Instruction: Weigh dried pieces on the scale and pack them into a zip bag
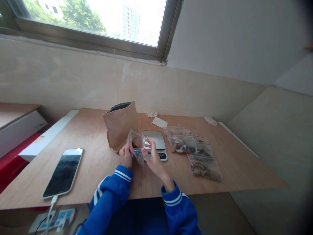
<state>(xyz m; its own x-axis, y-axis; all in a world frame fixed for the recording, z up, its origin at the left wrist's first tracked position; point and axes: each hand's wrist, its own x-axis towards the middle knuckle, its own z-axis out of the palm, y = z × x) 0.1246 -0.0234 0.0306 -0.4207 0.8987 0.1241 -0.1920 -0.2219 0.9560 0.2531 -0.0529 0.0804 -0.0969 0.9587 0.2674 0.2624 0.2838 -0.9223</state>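
My left hand [125, 156] is closed on the rim of a clear zip bag [140, 157] with a red seal line. A few brown pieces [136, 144] lie inside the bag. At the bag's right side is my right hand [154, 159], its fingers apart and raised, the thumb close to the plastic; whether it touches I cannot tell. Behind the hands sits a white kitchen scale [157, 141] with a metal plate and a dark display, partly covered by the bag and my fingers. A brown paper bag [121, 125] stands upright with its top open, just beyond my left hand.
Several filled zip bags [205, 168] of brown and dark pieces lie on the wooden table [97, 182] to the right. A phone [64, 172] on a white cable lies at left. A white card [159, 122] and crumbled white bits [210, 121] are near the wall.
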